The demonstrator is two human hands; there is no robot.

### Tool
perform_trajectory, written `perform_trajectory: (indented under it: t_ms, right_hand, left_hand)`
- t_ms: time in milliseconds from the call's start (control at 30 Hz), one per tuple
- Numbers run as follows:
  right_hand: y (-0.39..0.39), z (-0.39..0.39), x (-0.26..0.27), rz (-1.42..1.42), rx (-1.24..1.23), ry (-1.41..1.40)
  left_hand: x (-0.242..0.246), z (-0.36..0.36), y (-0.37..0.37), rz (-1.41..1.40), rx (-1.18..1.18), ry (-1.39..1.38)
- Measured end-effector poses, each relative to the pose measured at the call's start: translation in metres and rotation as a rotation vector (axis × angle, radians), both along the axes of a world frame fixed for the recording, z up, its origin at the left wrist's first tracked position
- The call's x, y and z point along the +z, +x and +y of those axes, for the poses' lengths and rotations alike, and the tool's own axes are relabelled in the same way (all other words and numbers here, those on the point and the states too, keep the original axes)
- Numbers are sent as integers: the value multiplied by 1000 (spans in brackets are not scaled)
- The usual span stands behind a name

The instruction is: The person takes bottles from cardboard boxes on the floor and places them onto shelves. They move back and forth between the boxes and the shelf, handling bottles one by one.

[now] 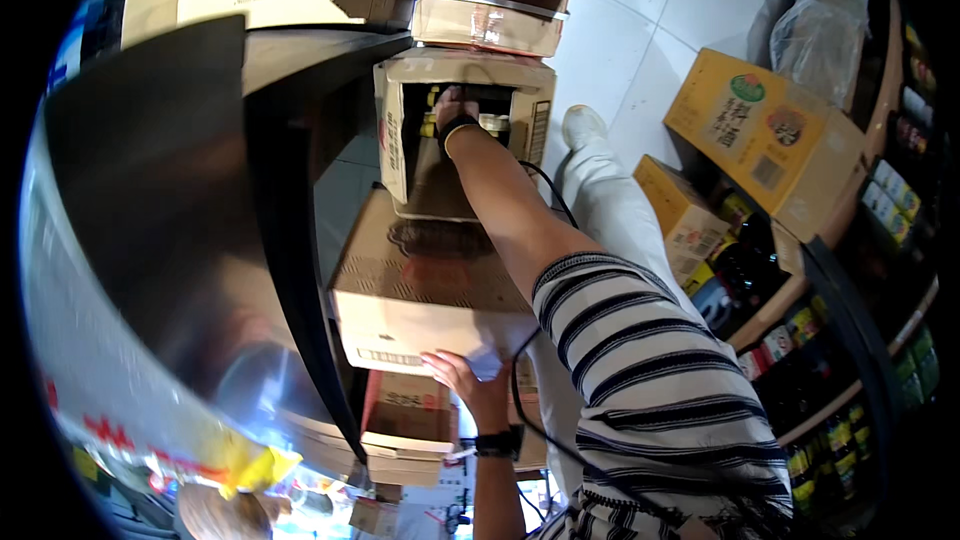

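Note:
My right hand (pixel 456 106), with a dark band and a yellow band at its wrist, reaches into an open cardboard box (pixel 392 127). Inside, yellow-capped containers (pixel 429 124) are near its fingers, and round pale lids (pixel 495 123) show on the other side. The fingertips are partly hidden, so a hold cannot be made out. My left hand (pixel 459 376), wearing a black watch, touches the near edge of a larger closed carton (pixel 435 319) with its fingers. Whether it grips the carton is unclear. The open box sits against the far end of this carton.
Dark shelving (pixel 281 240) runs along the left. Further cartons stand beyond the open box (pixel 487 22) and below my left hand (pixel 409 420). A yellow carton (pixel 757 135) and shelves of bottles (pixel 814 420) are at right. A black cable (pixel 517 397) hangs by my arm.

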State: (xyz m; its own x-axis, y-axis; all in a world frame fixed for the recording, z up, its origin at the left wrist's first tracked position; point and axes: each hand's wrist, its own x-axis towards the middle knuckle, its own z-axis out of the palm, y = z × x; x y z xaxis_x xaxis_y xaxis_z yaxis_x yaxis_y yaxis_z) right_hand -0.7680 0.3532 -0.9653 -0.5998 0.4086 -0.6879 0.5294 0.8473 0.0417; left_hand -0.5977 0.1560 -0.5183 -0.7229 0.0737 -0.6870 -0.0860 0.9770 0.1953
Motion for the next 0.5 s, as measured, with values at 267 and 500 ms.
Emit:
perform_trajectory:
  t_ms: [267, 500]
  right_hand:
    - [-55, -64, 13, -37, -195, -95]
    - [-52, -57, 71, -32, -174, -238]
  left_hand:
    - [6, -41, 35, -25, 32, -59]
    - [1, -47, 34, -43, -5, -28]
